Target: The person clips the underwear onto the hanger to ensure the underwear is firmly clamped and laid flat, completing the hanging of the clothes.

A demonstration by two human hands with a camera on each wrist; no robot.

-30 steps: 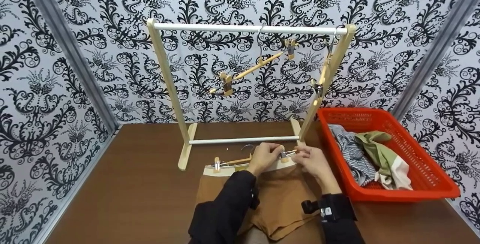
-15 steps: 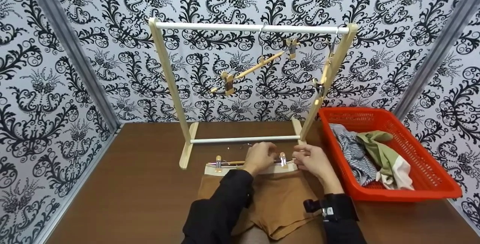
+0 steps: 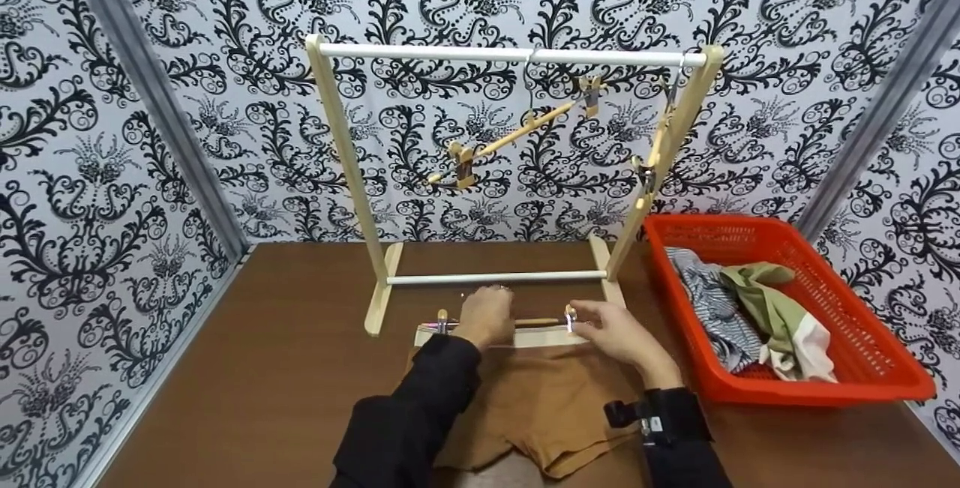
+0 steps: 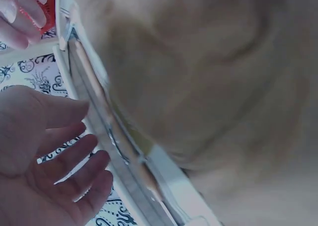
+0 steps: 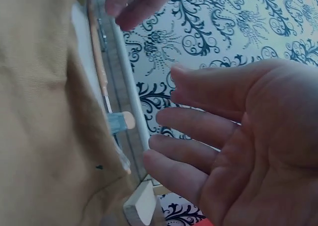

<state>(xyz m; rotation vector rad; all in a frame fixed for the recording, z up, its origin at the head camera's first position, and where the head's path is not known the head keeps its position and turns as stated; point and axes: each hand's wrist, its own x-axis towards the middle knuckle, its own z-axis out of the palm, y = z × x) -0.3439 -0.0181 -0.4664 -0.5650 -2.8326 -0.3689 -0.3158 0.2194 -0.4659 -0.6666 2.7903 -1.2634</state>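
Note:
Brown shorts (image 3: 555, 390) with a white waistband lie on the table. Along the waistband runs a wooden clip hanger (image 3: 540, 321), with one clip (image 3: 442, 321) at its left end and another clip (image 3: 570, 318) at its right. My left hand (image 3: 487, 315) is over the middle of the hanger; in the left wrist view its fingers are loosely bent around nothing, beside the wooden bar (image 4: 94, 79). My right hand (image 3: 622, 334) is beside the right clip, and the right wrist view shows its fingers (image 5: 194, 121) extended and apart from the clip.
Behind the shorts stands a wooden rack (image 3: 341, 166) with white rods. From its top rod hang a clip hanger (image 3: 525, 128) and a second clip hanger (image 3: 662, 139). At right, a red basket (image 3: 817, 390) holds a striped cloth (image 3: 709, 308) and a green-and-white garment (image 3: 772, 308).
My left hand has let go of the right clip and moved left along the hanger. My right hand has shifted slightly and stays near the right clip. The shorts lie almost unmoved.

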